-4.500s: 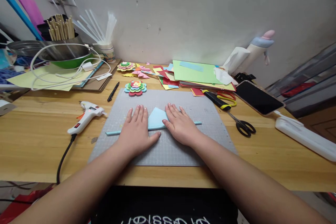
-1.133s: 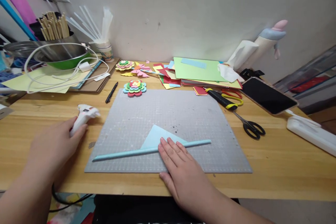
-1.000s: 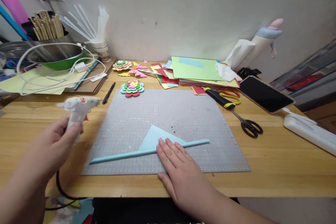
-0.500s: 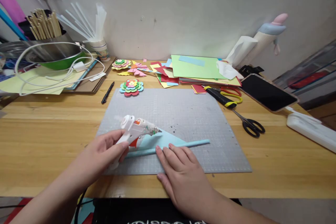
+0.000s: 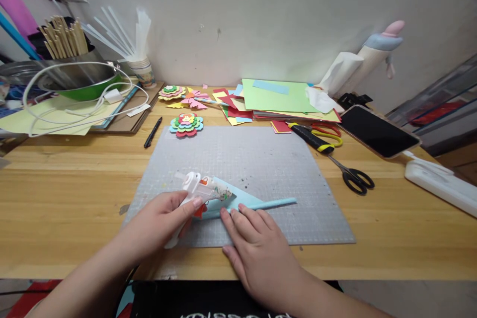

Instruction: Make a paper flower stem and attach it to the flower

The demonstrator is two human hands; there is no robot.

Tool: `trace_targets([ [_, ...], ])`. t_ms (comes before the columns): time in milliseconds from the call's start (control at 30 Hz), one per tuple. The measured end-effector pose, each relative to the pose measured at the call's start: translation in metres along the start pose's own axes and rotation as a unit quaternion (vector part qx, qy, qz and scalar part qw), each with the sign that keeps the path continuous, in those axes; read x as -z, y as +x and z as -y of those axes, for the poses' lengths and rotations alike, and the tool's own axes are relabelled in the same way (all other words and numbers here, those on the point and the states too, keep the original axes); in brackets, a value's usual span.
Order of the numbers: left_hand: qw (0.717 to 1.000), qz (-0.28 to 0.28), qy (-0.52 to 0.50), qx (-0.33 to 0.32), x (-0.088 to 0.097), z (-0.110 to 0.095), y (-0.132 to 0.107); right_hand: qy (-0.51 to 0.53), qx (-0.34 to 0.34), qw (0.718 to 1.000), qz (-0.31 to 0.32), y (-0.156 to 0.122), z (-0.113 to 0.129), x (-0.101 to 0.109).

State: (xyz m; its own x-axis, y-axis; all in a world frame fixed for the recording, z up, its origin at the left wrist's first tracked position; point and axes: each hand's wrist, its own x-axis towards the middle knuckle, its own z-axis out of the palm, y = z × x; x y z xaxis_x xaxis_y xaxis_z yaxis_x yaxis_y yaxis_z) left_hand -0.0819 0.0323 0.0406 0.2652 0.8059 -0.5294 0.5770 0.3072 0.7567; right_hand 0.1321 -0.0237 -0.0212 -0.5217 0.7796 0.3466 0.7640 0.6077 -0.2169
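My left hand [image 5: 169,213] is closed around the handle of a white hot glue gun [image 5: 197,186] with a patterned barrel. Its dark nozzle points right, just above a sheet of light blue paper [image 5: 242,194]. One edge of that paper is rolled into a thin tube [image 5: 279,203] that sticks out to the right. With fingers stretched out flat, my right hand [image 5: 257,241] presses the tube down on the grey cutting mat [image 5: 298,223]. The tube's left part is partly hidden behind the glue gun.
Behind the mat lie layered paper flowers [image 5: 186,125], coloured paper sheets [image 5: 283,97] and a black pen [image 5: 152,132]. To the right are a utility knife [image 5: 311,137], scissors [image 5: 357,180], a phone [image 5: 380,130] and a white power strip [image 5: 441,186]. A cup of glue sticks [image 5: 143,72] stands back left.
My left hand has moved the glue gun slightly right and down, its nozzle now closer to my right fingertips. The right hand stays in place on the paper tube.
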Motion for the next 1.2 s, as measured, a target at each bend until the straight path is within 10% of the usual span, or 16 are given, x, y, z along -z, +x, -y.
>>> trace_targets([
  [1200, 0.942, -0.152, 0.300, -0.014, 0.020, 0.001, -0.023, 0.012, -0.007, 1.000, 0.008, -0.001, 0.000, 0.000],
])
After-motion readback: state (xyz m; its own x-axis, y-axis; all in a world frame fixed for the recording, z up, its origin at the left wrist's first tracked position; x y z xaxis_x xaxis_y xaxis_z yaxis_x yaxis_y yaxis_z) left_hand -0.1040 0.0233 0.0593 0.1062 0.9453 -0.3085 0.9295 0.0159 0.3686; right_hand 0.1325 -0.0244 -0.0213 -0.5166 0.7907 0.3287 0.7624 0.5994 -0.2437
